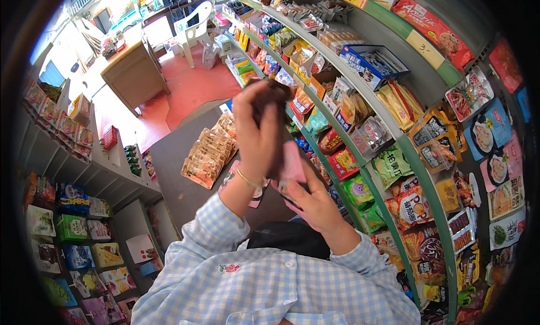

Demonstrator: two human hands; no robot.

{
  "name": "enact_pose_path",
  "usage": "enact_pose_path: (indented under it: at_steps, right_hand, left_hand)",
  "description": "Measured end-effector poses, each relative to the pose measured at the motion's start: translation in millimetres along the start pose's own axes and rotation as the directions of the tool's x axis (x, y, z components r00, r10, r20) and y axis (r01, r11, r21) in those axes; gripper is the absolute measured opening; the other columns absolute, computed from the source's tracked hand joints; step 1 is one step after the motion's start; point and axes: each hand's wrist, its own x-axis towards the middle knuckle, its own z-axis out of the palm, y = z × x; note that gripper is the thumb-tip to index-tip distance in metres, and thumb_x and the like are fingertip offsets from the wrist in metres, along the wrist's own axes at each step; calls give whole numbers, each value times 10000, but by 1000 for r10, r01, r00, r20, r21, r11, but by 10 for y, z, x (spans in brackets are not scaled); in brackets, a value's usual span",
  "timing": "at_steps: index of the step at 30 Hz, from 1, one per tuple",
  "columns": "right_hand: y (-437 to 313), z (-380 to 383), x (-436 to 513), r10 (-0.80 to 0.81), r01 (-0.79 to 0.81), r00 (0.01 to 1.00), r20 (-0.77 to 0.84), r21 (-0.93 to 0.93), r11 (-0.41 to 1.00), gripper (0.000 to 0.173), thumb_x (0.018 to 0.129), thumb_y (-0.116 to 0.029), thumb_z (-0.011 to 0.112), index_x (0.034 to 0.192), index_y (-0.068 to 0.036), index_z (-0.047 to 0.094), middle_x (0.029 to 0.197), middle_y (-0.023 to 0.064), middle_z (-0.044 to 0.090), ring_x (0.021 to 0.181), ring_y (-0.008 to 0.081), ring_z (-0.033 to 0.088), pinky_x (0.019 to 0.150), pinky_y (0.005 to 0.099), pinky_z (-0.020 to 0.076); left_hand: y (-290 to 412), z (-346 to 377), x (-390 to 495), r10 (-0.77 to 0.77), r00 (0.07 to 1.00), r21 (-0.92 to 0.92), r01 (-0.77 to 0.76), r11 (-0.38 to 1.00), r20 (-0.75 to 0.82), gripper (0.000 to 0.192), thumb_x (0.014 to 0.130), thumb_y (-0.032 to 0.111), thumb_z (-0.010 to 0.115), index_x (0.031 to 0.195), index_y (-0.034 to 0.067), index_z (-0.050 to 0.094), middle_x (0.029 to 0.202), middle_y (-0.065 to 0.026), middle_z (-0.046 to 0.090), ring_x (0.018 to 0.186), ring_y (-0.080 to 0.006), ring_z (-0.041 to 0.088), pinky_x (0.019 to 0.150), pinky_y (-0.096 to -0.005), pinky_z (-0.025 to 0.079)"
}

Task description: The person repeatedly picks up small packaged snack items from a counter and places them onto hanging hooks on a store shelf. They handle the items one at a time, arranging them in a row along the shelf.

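Note:
My left hand [257,135] is raised over the dark tabletop [173,152], gripping a dark brown cloth [272,99] that is blurred and hangs down past the wrist. Just below and to the right, my right hand [316,204] grasps a pink snack packet [293,162]; whether several are stacked there I cannot tell. The cloth's lower end is against or close beside that packet. Left of my forearm, several brown-orange snack packets [206,158] lie overlapped in a row on the tabletop. Another pink packet [256,197] lies partly hidden under my left wrist.
Tiered shelves with green edges [379,211] curve along the right, packed with snack bags and boxes. A lower rack [76,223] with hanging packets stands at left. Beyond the table are a wooden desk [135,71], a white plastic chair [196,25] and red flooring [198,82].

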Motion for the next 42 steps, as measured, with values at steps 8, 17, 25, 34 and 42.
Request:
enact_pose_path:
  at_steps: [8, 17, 25, 34, 42]
  right_hand:
    - [-119, -270, 282, -192, 192, 977, -94, -14, 981, 164, 928, -153, 608, 1034, -28, 613, 995, 26, 642, 819, 63, 595, 726, 228, 492]
    - [71, -143, 522, -580, 430, 784, -220, -482, 764, 167, 919, -161, 616, 917, 3, 584, 840, 61, 590, 762, 116, 543, 701, 272, 440]
    - [-300, -307, 755, -771, 527, 571, -281, -595, 607, 194, 992, -198, 485, 915, -21, 471, 798, 46, 534, 741, 94, 471, 659, 265, 416]
    - [-566, -1163, 248, -694, 595, 513, -505, -373, 712, 217, 982, -167, 513, 1164, -49, 501, 1079, 28, 598, 938, 80, 562, 838, 243, 451]
    - [-1542, -1596, -1467, -972, 5, -178, -155, -988, 157, 512, 949, -46, 519, 1430, -31, 344, 1246, 84, 546, 977, 89, 529, 833, 237, 454]
  left_hand:
    - [-387, -199, -318, -508, 649, -779, 623, -73, 566, 358, 970, 365, 481, 1184, 90, 564, 1023, -98, 655, 906, -208, 649, 812, -352, 540]
    - [-154, -105, -682, -565, 657, -738, 664, 120, 499, 413, 993, 248, 415, 1381, 133, 328, 1291, -112, 488, 1166, -233, 518, 963, -369, 440]
    - [220, 36, -1073, -459, 726, -408, 676, 614, 512, 461, 1004, 236, 381, 1405, 58, 240, 1376, -87, 342, 1330, -159, 290, 1099, -323, 230]
    - [308, -290, -638, -417, 768, -699, 628, 343, 486, 467, 972, 445, 420, 1257, 76, 428, 1069, -7, 463, 964, -132, 490, 895, -291, 388]
    - [-104, -865, -793, -560, 788, -569, 590, 573, 254, 493, 1023, 329, 309, 1405, 19, 329, 1381, -75, 398, 1293, -191, 369, 1104, -350, 254]
